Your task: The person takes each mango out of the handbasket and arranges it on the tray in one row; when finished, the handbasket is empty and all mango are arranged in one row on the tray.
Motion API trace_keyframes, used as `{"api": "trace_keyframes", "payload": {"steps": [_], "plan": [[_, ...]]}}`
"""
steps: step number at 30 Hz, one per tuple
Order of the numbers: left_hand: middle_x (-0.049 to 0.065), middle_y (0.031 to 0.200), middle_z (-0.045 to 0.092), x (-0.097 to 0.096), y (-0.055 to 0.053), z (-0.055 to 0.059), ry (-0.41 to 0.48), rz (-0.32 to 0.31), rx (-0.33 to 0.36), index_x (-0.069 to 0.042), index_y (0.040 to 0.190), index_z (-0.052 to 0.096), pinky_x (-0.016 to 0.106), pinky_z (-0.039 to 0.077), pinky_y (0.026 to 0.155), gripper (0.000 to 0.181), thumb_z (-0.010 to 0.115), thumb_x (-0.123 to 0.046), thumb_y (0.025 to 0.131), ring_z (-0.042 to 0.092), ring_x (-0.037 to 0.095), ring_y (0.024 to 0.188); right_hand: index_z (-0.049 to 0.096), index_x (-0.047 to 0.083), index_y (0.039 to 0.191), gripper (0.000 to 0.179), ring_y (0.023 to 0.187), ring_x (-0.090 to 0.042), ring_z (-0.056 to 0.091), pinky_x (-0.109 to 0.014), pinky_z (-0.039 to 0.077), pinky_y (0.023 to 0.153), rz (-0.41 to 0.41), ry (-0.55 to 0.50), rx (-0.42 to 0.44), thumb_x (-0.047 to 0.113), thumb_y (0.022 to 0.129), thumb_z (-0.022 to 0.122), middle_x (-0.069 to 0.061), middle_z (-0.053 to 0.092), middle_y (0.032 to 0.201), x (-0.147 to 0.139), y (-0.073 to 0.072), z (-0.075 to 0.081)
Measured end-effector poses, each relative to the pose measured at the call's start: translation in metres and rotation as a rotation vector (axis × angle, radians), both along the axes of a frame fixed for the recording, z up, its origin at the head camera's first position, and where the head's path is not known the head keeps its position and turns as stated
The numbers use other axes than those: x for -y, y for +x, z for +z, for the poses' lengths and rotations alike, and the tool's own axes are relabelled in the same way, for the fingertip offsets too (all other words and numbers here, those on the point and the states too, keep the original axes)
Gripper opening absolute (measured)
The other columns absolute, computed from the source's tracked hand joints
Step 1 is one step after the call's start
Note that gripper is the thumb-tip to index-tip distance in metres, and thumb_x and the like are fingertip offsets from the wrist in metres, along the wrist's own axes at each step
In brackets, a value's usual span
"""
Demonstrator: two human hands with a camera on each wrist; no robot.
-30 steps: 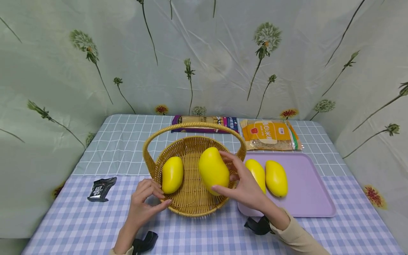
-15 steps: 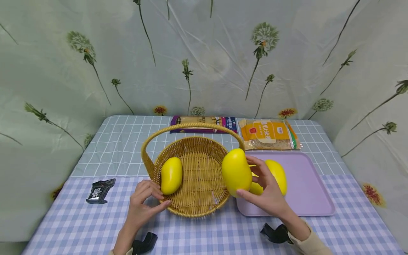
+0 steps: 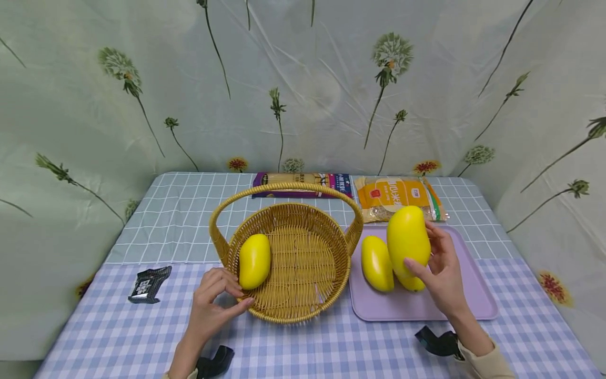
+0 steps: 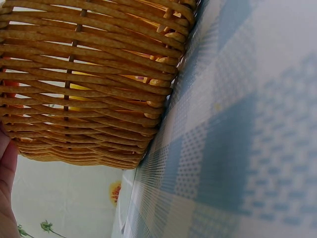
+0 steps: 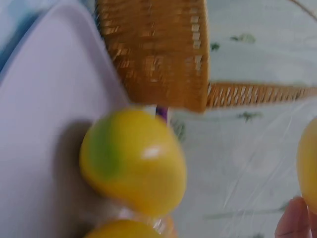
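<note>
My right hand (image 3: 444, 276) holds a yellow mango (image 3: 408, 239) above the lilac tray (image 3: 466, 302), thumb on its near side. At the right edge of the right wrist view, part of that mango (image 5: 309, 166) and a fingertip show. On the tray lie one mango (image 3: 376, 263) and another (image 3: 413, 284), mostly hidden behind the held one. My left hand (image 3: 214, 301) grips the near-left rim of the wicker basket (image 3: 303, 273), thumb and fingers on either side. One mango (image 3: 254, 261) lies inside the basket at the left. The left wrist view shows the basket's woven outer wall (image 4: 89, 89).
Behind the basket lies a purple packet (image 3: 303, 179). An orange grain bag (image 3: 395, 193) lies behind the tray. A small black wrapper (image 3: 149, 284) is on the checked cloth (image 3: 109, 326) at the left. The basket's tall handle (image 3: 286, 186) arches over it.
My right hand has carried the mango rightward, out from over the basket to above the tray. My left hand stays on the basket rim.
</note>
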State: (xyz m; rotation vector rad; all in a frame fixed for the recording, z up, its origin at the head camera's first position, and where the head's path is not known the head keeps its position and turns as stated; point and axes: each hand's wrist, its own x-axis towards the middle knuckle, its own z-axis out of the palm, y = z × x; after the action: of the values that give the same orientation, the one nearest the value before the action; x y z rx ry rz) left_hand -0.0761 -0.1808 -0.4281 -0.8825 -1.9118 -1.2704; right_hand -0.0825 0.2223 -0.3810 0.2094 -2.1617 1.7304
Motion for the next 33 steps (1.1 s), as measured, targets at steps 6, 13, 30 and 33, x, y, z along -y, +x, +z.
{"api": "trace_keyframes", "payload": {"steps": [6,13,30,33], "plan": [[0.004,0.072,0.058,0.0,0.0,0.001,0.005,-0.009,0.002,-0.008,0.066,0.06,0.027,0.035,0.085,0.03,0.082,-0.027,0.076,0.052,0.025,0.074,0.036,0.009,0.142,0.067,0.104,-0.018,0.043,-0.011,0.042,0.085,-0.113,-0.037,0.051,-0.012,0.084,0.061,-0.003,0.04,0.125,-0.026,-0.008,-0.01],[0.004,0.072,0.058,0.0,0.001,0.001,0.003,-0.007,0.005,-0.007,0.066,0.059,0.027,0.035,0.085,0.032,0.08,-0.028,0.077,0.052,0.026,0.073,0.035,0.014,0.144,0.064,0.096,-0.013,0.042,-0.009,0.04,0.079,-0.269,0.062,0.14,0.001,0.088,0.063,0.005,0.041,0.116,-0.054,-0.015,-0.024],[0.004,0.073,0.058,-0.001,0.001,0.001,0.005,0.001,0.011,-0.007,0.065,0.059,0.027,0.035,0.084,0.032,0.08,-0.029,0.078,0.052,0.026,0.073,0.034,0.031,0.147,0.072,0.096,-0.024,0.036,-0.035,0.032,0.069,-0.327,0.32,0.388,0.045,0.085,0.068,-0.01,0.041,0.123,-0.123,-0.037,-0.101],[0.004,0.073,0.058,-0.001,0.001,0.001,0.006,0.001,0.014,-0.007,0.065,0.059,0.027,0.035,0.085,0.032,0.08,-0.029,0.077,0.052,0.026,0.073,0.033,0.026,0.148,0.076,0.097,-0.026,0.036,-0.036,0.032,0.068,-0.317,0.337,0.424,0.048,0.084,0.068,-0.014,0.041,0.126,-0.126,-0.036,-0.104]]}}
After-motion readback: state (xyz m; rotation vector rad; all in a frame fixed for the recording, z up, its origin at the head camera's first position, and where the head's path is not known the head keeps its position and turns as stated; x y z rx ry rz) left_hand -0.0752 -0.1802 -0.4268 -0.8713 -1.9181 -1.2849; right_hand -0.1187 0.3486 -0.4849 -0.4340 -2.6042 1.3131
